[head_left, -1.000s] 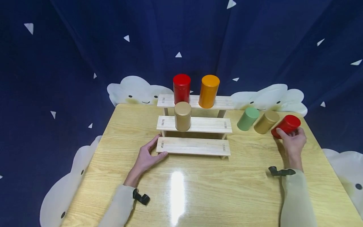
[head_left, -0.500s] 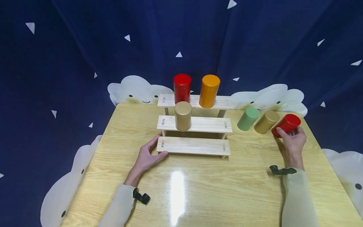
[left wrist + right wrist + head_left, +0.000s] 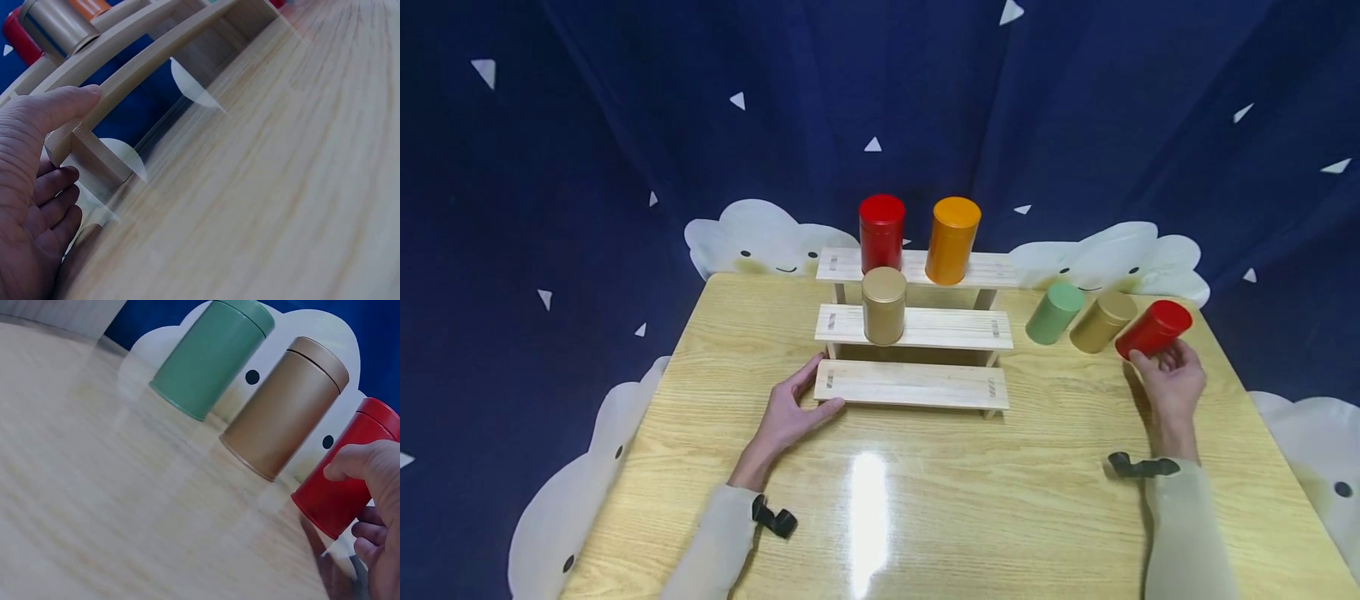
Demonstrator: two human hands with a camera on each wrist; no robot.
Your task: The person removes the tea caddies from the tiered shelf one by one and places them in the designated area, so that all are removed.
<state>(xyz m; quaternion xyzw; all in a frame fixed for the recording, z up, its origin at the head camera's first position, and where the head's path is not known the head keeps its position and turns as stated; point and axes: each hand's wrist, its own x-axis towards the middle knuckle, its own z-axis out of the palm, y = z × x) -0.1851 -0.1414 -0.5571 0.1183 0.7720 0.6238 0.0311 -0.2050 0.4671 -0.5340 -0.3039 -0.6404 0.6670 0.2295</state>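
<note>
My left hand (image 3: 790,417) grips the left end of the lowest step of a three-tier wooden display rack (image 3: 917,385), thumb on its front edge. Beside a red tin canister (image 3: 1152,331) at the table's right, my right hand (image 3: 1172,387) has its thumb over the tin's near side and its fingers loosely bent. In the right wrist view the thumb (image 3: 350,464) overlaps the red tin; contact is hard to tell. A gold tin (image 3: 1103,322) and a green tin (image 3: 1055,314) stand in a row to its left.
On the rack's top tier stand another red tin (image 3: 882,237) and an orange tin (image 3: 953,243). Another gold tin (image 3: 883,308) is on the middle tier. Behind the wooden table (image 3: 985,500) hangs a dark blue curtain (image 3: 880,75) with cloud prints.
My right hand has loosened and drawn slightly back toward me from the red tin, which stays standing in the row. My left hand keeps its place on the rack.
</note>
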